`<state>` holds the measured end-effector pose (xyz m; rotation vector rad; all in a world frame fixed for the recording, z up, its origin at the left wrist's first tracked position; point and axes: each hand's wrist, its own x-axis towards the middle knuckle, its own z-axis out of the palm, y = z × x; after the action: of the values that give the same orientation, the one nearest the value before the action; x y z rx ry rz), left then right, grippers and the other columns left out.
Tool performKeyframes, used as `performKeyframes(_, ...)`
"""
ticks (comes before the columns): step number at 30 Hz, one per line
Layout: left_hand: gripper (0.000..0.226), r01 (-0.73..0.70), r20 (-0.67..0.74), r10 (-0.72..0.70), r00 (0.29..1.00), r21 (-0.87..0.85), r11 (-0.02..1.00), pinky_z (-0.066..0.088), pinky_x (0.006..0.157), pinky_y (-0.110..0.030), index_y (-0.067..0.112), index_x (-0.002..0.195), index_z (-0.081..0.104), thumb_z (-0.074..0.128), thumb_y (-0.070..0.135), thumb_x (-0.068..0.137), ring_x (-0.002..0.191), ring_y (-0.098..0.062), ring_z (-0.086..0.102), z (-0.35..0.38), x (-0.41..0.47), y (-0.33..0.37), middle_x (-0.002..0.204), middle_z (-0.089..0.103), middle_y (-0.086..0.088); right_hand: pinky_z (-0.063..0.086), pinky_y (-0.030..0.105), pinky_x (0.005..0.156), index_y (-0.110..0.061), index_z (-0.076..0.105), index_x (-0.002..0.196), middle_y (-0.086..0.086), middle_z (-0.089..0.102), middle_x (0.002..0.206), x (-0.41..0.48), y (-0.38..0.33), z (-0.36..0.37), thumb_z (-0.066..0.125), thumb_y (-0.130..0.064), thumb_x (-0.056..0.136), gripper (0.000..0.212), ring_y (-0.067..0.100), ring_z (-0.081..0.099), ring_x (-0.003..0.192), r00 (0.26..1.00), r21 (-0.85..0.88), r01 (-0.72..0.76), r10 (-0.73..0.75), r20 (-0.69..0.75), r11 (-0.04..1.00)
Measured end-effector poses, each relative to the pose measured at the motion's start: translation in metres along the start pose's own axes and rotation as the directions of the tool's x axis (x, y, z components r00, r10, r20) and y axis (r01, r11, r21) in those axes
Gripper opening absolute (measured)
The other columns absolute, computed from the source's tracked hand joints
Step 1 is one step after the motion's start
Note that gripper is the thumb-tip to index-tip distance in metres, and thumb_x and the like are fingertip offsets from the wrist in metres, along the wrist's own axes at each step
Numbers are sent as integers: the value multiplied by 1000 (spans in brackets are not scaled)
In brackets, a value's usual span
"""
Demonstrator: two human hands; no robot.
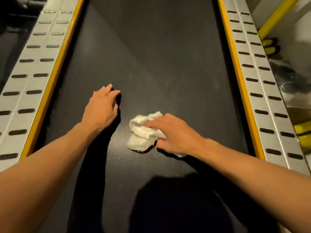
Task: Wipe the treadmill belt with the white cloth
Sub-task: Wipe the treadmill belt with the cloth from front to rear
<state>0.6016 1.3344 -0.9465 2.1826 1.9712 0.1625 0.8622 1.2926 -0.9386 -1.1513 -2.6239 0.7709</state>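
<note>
Here the cloth [143,132] lies bunched on the belt [151,56], about midway between the belt's two yellow edges and toward its near end. It looks soft, light and limp, so it should fold and drag rather than slide as one piece; a flat palm pressing down on its bulk would likely move it better than a pinch at one corner. The belt's textured surface will probably grip the fibres, so steady downward pressure seems called for.

The right hand [175,133] rests on the cloth's right side, palm down, fingers curled over the folds and gathering them against the belt; a small bit of white shows under the heel of the hand. The forearm reaches in low from the belt's near right.

The left hand [102,108] sits on the bare belt, left of the cloth and well apart from it, holding nothing, fingers loosely bent with the tips touching the surface, seemingly as a brace.
</note>
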Motion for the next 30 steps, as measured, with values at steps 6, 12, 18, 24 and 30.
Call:
performKeyframes(6, 25, 87, 50, -95, 994, 143, 986, 44, 87, -51, 3, 97, 55, 45, 23, 87, 98, -35, 47, 8, -5, 21, 99, 46, -14, 39, 37, 88, -16, 47, 133, 8, 50, 130, 15, 60, -40, 63, -10, 78, 58, 33, 48, 110, 807, -14, -497, 456, -375, 868)
performKeyframes(12, 32, -13, 53, 9, 999, 80, 997, 40, 94, -56, 7, 106, 58, 40, 22, 84, 107, -35, 50, 18, 7, 62, 113, 52, -12, 45, 41, 92, -20, 55, 134, 3, 62, 127, -16, 15, -6, 68, -16, 73, 63, 32, 54, 102, 979, -6, -146, 143, -144, 989)
performKeyframes(18, 44, -80, 128, 48, 991, 262, 962, 34, 100, -56, 3, 126, 47, 43, 26, 89, 123, -35, 40, 26, 5, 63, 136, 44, -17, 41, 38, 87, -15, 50, 131, 13, 51, 130, 1, 96, -59, 66, -16, 81, 53, 34, 49, 112, 785, -82, -555, 488, -382, 828)
performKeyframes(24, 42, -68, 157, 29, 987, 248, 966, 34, 101, -55, 4, 124, 47, 40, 28, 90, 121, -32, 40, 19, 7, 71, 134, 43, -14, 38, 28, 80, -19, 64, 121, -1, 66, 115, -60, 53, -24, 66, -23, 72, 49, 26, 53, 93, 879, -32, -397, 369, -302, 917)
performKeyframes(30, 36, -44, 169, -3, 986, 276, 960, 36, 98, -57, 3, 117, 49, 40, 26, 91, 118, -35, 41, 20, 6, 71, 125, 46, -16, 37, 28, 89, -14, 60, 121, 11, 55, 127, -8, 111, -80, 69, -16, 83, 39, 28, 53, 113, 744, -34, -571, 499, -444, 820)
